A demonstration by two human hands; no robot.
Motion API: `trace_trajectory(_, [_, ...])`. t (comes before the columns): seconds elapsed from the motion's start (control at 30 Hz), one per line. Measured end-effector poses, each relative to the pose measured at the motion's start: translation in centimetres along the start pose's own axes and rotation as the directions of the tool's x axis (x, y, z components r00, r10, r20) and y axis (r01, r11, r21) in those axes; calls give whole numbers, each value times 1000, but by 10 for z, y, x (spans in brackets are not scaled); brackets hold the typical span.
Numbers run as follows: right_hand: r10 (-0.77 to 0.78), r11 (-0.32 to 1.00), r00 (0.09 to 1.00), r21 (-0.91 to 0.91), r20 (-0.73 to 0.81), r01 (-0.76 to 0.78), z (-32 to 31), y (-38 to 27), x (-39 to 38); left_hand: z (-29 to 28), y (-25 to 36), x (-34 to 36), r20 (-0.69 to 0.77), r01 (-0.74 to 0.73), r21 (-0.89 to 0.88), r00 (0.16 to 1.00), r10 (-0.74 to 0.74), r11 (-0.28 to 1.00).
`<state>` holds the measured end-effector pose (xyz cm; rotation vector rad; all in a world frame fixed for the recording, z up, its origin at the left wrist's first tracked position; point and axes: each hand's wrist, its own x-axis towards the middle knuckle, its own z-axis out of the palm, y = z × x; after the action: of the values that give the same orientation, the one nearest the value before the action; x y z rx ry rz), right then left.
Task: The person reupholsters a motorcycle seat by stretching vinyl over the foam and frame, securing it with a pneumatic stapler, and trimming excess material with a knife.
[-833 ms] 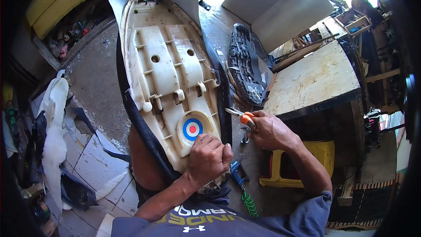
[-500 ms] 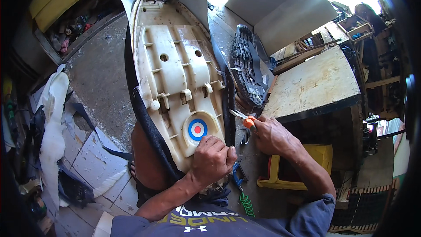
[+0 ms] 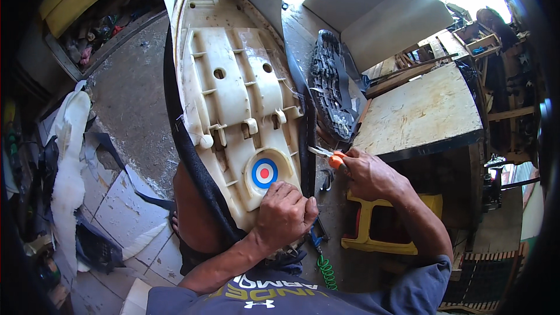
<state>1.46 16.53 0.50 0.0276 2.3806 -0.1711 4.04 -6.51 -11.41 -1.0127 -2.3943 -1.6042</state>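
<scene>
A motorcycle seat lies upside down across my lap, its cream plastic base (image 3: 233,99) facing up. Loose black cover material (image 3: 195,163) hangs round its edges. Near its narrow close end is a round blue, white and red target sticker (image 3: 265,173). My left hand (image 3: 286,213) is closed in a fist on the base just below the sticker; whatever its fingers grip is hidden. Pliers with orange handles (image 3: 336,160) are in my right hand (image 3: 376,175), beside the seat's right edge. Their metal jaws point left toward the cover and look slightly apart.
A blue air tool (image 3: 317,238) with a green coiled hose (image 3: 327,271) hangs by my lap. Right of the seat are a black ribbed seat-like piece (image 3: 332,90), a worn bench (image 3: 420,111) and a yellow frame (image 3: 364,221). White foam scrap (image 3: 70,181) lies at left.
The whole view has shifted slightly. My right hand still holds the pliers beside the seat edge, and my left fist stays on the base.
</scene>
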Motion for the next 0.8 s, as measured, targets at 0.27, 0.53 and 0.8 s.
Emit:
trace_trajectory(0.27, [70, 992, 996, -100, -52, -75, 8, -15, -3, 1, 2, -3, -6, -12, -6, 1000, 12, 1000])
trace_trajectory(0.53, [78, 991, 985, -98, -156, -94, 27, -10, -15, 3, -1, 0, -23, -41, -22, 999, 41, 999])
trace_trajectory(0.8, [289, 855, 855, 517, -432, -28, 203, 126, 24, 3, -1, 0, -58, -75, -24, 996, 73, 997])
